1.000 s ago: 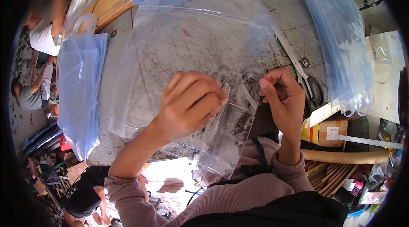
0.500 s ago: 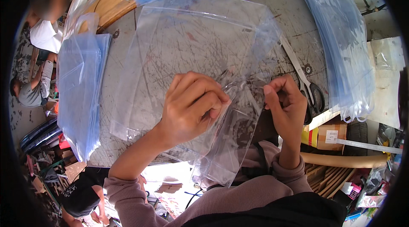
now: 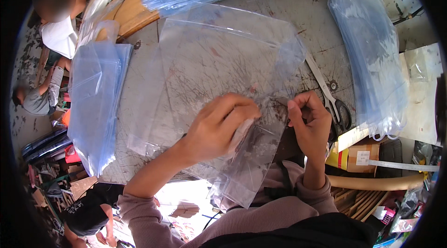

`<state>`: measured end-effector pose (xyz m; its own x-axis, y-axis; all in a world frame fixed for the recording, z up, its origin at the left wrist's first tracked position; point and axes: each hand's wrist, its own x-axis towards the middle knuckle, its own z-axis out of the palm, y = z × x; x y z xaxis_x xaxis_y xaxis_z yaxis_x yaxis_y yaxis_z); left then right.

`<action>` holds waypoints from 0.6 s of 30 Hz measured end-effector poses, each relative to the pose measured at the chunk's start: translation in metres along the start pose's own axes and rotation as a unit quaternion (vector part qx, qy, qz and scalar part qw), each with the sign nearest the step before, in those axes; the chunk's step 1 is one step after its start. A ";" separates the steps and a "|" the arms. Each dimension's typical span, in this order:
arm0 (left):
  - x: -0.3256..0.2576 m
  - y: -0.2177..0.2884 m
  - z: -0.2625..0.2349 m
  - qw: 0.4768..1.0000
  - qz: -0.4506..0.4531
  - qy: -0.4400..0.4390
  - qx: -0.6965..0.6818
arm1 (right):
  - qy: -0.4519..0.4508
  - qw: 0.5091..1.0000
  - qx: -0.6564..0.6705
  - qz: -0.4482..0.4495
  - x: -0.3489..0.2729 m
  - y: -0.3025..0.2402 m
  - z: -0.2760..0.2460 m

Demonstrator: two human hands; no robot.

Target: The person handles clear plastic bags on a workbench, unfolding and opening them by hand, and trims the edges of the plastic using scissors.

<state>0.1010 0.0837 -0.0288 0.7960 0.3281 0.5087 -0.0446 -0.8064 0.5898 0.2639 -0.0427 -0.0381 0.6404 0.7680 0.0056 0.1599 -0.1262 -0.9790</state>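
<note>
Both hands are on the same clear plastic bag, which lies flat on the scratched grey surface with its long axis running from the person's chest up and away. The left hand presses down on the bag's near part, fingers curled and closed over the film. The right hand sits just right of the bag's near corner, thumb and forefinger pinched shut on the edge there (what exactly is between them is too small to tell). So the bag stretches away from both grips, left hand nearer its middle. Scissors lie just right of the bag, a blue-tinted bag stack left of it, more bags further right
</note>
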 end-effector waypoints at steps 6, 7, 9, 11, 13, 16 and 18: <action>0.014 0.041 -0.038 0.987 -0.149 -0.059 0.020 | 0.005 0.998 0.056 -0.019 -0.003 -0.012 -0.029; 0.011 0.042 -0.051 0.965 -0.205 -0.127 0.104 | 0.016 0.999 -0.016 -0.030 0.006 -0.016 -0.042; -0.009 0.034 -0.062 0.937 -0.217 -0.149 0.228 | 0.032 0.995 -0.087 -0.045 0.029 -0.020 -0.070; -0.030 0.028 -0.067 0.890 -0.273 -0.170 0.324 | 0.026 0.976 -0.218 -0.010 0.055 -0.020 -0.088; -0.041 0.029 -0.062 0.886 -0.277 -0.155 0.337 | 0.069 0.957 -0.265 -0.093 0.047 -0.031 -0.087; -0.050 0.032 -0.049 0.883 -0.275 -0.117 0.362 | 0.081 0.920 -0.339 -0.180 0.013 -0.056 -0.081; -0.054 0.032 -0.043 0.909 -0.290 -0.068 0.291 | -0.036 0.926 -0.326 -0.185 -0.013 -0.065 -0.056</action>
<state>0.0305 0.0617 -0.0101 0.6520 0.7499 0.1120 0.7025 -0.6531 0.2827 0.2873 -0.0796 0.0364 0.4027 0.8715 0.2798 0.7936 -0.1800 -0.5813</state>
